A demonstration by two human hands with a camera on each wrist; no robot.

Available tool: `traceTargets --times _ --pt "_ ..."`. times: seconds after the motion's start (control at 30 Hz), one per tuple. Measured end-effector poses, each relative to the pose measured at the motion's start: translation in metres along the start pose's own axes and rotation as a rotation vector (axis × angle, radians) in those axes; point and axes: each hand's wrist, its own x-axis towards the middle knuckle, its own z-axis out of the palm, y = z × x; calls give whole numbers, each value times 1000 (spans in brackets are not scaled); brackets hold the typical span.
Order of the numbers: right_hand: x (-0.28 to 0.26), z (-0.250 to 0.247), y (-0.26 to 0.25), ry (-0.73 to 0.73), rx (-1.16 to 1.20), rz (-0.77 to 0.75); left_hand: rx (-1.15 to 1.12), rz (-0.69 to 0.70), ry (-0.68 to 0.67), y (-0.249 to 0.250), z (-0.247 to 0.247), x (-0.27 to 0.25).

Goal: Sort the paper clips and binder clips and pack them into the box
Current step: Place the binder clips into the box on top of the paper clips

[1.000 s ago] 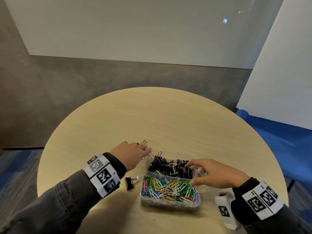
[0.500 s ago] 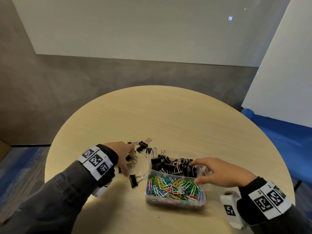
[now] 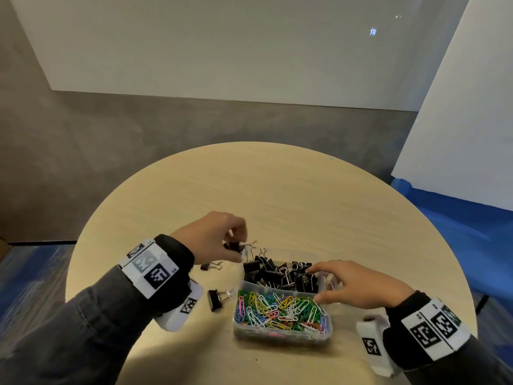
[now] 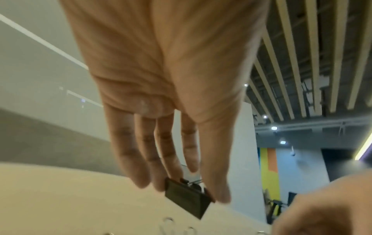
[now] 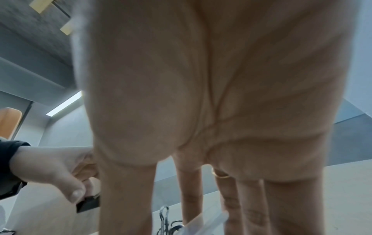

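Here the left hand [image 3: 213, 236] pinches a black binder clip [image 4: 186, 196] between thumb and fingertips, held above the round worktop [image 3: 277, 190] just beside the far left corner of the clear plastic box [image 3: 281, 333]. The box sits on the near part of the worktop and has two compartments: the far one is heaped with black binder clips [image 3: 280, 275], the near one filled with coloured paper clips [image 3: 280, 311]. The right hand [image 3: 358, 284] rests on the box's right side, fingers spread and fairly straight, with the fingertips at the far compartment and the thumb at the edge of the near one; it grips nothing that can be seen. Two more binder clips lie loose on the worktop left of the box: one [image 3: 211, 265] just under the left hand, another [image 3: 216, 299] nearer the person, close to the box's left wall. Both wrists wear white bands with black square markers.
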Motion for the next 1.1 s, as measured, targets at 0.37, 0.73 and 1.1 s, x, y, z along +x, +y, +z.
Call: traceTargets --times 0.37,0.73,1.1 --pt "1 0 1 2 0 1 214 -291 -135 -34 4 0" --pt "0 0 1 1 23 9 169 -275 -163 -55 26 7" --pt "1 0 2 5 34 9 157 -244 -199 -56 30 10"
